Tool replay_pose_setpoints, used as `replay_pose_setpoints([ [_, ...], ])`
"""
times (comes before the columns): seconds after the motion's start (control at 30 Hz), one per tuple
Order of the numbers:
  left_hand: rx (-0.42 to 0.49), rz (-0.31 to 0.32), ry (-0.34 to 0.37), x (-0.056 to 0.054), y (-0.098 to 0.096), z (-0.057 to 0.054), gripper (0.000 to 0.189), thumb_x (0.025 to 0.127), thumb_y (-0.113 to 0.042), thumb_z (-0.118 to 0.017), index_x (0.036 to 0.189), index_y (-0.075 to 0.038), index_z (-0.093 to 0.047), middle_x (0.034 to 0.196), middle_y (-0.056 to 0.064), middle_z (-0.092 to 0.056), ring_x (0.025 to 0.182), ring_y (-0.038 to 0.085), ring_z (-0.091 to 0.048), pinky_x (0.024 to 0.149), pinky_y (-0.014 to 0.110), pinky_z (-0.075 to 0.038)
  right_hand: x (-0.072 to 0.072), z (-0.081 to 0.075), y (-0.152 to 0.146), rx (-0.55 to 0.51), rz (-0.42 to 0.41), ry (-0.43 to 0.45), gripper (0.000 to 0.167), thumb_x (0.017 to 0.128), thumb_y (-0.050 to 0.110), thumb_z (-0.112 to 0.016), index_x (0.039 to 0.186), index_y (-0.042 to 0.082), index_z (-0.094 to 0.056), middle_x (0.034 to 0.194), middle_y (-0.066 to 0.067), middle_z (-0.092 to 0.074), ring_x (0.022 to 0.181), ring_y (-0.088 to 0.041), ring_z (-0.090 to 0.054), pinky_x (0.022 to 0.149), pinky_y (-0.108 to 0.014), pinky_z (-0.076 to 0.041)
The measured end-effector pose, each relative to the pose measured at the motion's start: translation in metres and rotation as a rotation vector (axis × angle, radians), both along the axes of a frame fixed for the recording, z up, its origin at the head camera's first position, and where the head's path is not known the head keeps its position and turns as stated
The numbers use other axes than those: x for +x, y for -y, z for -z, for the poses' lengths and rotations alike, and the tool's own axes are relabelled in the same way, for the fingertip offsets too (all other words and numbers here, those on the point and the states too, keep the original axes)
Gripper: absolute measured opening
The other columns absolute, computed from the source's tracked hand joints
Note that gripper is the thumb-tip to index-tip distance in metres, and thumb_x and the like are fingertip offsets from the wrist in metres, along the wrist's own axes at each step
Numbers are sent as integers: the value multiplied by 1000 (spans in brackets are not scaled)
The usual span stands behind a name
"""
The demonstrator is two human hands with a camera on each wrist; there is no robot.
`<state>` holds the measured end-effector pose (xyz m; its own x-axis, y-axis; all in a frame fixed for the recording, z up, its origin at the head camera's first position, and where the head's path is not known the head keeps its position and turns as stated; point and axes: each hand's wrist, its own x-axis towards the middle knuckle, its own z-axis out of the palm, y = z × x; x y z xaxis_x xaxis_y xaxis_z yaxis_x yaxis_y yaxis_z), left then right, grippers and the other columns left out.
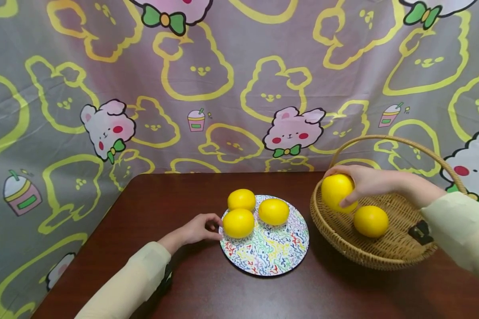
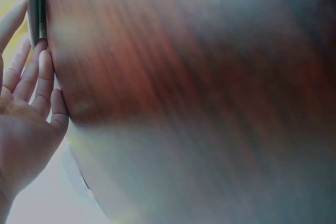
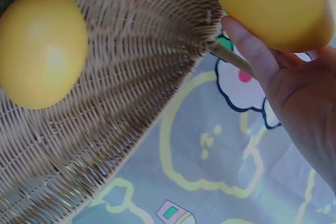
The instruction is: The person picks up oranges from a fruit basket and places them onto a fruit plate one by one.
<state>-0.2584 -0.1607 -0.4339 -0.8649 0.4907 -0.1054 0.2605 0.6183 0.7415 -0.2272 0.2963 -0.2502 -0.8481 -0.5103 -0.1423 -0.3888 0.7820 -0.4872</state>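
My right hand point(image 1: 369, 180) grips a lemon point(image 1: 338, 192) over the left side of a wicker basket point(image 1: 335, 237). In the right wrist view, thumb and fingers wrap this lemon point(image 3: 278, 9). A second lemon point(image 1: 371, 221) lies inside the basket. To the left is a round plate point(image 1: 271, 254) with a colourful squiggle pattern, bearing three lemons point(image 1: 238, 223) on its upper part. My left hand point(image 1: 197, 228) rests at the plate's left edge, beside the nearest lemon. The left wrist view shows its fingers point(image 2: 44, 77) loosely extended, touching the rim.
The basket's tall arched handle point(image 1: 419, 153) rises at the right, behind my right forearm. A dark wooden table point(image 1: 175, 195) carries everything. Behind it hangs a curtain point(image 1: 231, 88) printed with cartoon animals.
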Motion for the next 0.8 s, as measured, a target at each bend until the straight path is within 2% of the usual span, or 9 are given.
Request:
replay_pose_setpoints([
  [0.27,5,19,-41,-5,1,2,34,78,-26,-83,105,-14,-66,98,-2,-61,88,18,-53,79,34,-46,3,-11,2,-17,-37,-80,72,71,27,-86,133,16,-50,111,-6,-58,88,-23,-55,75,-40,-44],
  [0.5,7,12,-20,-2,0,1,33,79,-25,-83,105,-14,-66,97,-1,-60,89,19,-53,79,33,-45,2,-19,14,-93,-65,-30,71,74,22,-85,133,14,-47,113,-10,-56,90,-27,-55,76,-42,-45],
  [0.67,3,4,-11,-1,-1,1,32,79,-24,-82,105,-14,-66,96,-1,-60,89,19,-52,78,33,-45,5,-20,21,-98,-86,-54,71,74,23,-85,133,15,-47,113,-8,-56,89,-26,-55,76,-41,-46],
  [0.8,5,7,-15,-1,-1,1,33,79,-25,-83,105,-14,-66,96,-1,-60,89,19,-52,77,33,-45,8,-19,29,-140,-126,-48,70,74,22,-85,132,14,-47,111,-8,-56,89,-25,-55,75,-42,-46],
])
